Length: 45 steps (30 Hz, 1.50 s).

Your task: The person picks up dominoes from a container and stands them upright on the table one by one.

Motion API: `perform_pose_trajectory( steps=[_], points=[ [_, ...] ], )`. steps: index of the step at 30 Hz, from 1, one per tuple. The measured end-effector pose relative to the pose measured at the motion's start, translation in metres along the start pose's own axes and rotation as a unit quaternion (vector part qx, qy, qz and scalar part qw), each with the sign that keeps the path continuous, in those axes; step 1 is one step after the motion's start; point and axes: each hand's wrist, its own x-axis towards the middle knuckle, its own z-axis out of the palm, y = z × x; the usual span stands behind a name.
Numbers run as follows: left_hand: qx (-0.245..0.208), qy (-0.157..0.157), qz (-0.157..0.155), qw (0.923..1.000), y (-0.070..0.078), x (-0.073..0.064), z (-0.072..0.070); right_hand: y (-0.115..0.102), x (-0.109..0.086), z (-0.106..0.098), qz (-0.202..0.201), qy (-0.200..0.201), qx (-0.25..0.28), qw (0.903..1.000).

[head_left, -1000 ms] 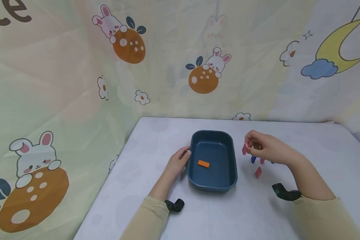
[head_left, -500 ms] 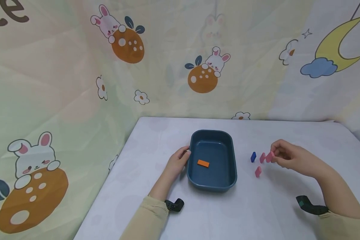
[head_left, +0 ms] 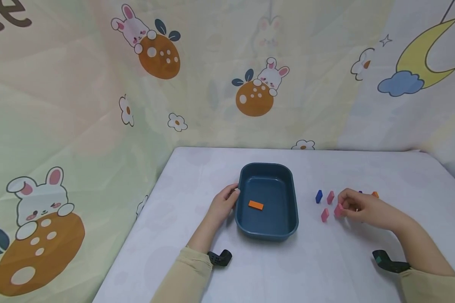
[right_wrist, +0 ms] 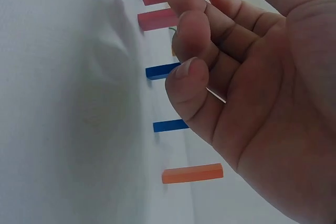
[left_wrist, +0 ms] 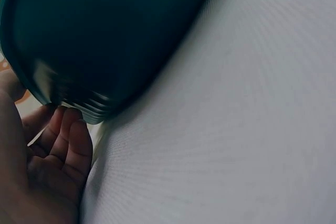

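Note:
In the head view, my right hand [head_left: 368, 209] pinches a pink domino block [head_left: 338, 210] between thumb and fingertips. Whether its lower end touches the table cannot be told. Just left of it stands another pink block [head_left: 325, 215]; behind are a third pink block [head_left: 330, 197] and a blue block [head_left: 319, 196]. My left hand [head_left: 223, 203] grips the left side of a dark blue tray [head_left: 293, 210], fingers curled against its outer wall in the left wrist view. One orange block [head_left: 255, 205] lies inside the tray.
Beyond my right hand, an orange block [head_left: 375, 194] and a blue block [head_left: 360, 192] are partly hidden. The right wrist view shows several upright blocks, including a blue block [right_wrist: 170, 125] and an orange block [right_wrist: 192, 173]. A patterned cloth [head_left: 208, 84] hangs behind the table.
My right hand has carried the pink block rightward past the standing blocks, then nearer to me, beside the front pink one. My left hand and the tray have stayed in place.

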Motion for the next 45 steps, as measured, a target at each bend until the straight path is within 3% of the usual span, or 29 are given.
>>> perform_pose_trajectory(
  steps=[13, 30, 45],
  points=[
    [-0.010, -0.004, -0.002, 0.9999, 0.001, 0.000, 0.000, 0.006, 0.005, 0.010, 0.013, -0.018, 0.017, 0.9996],
    [-0.011, 0.000, -0.009, 0.9999, 0.002, 0.000, -0.001, 0.007, 0.005, 0.009, -0.026, -0.023, 0.031, 0.9989],
    [-0.018, -0.004, -0.008, 0.9998, 0.003, 0.000, -0.001, -0.005, 0.002, 0.002, 0.001, -0.012, 0.020, 0.9997]
  ],
)
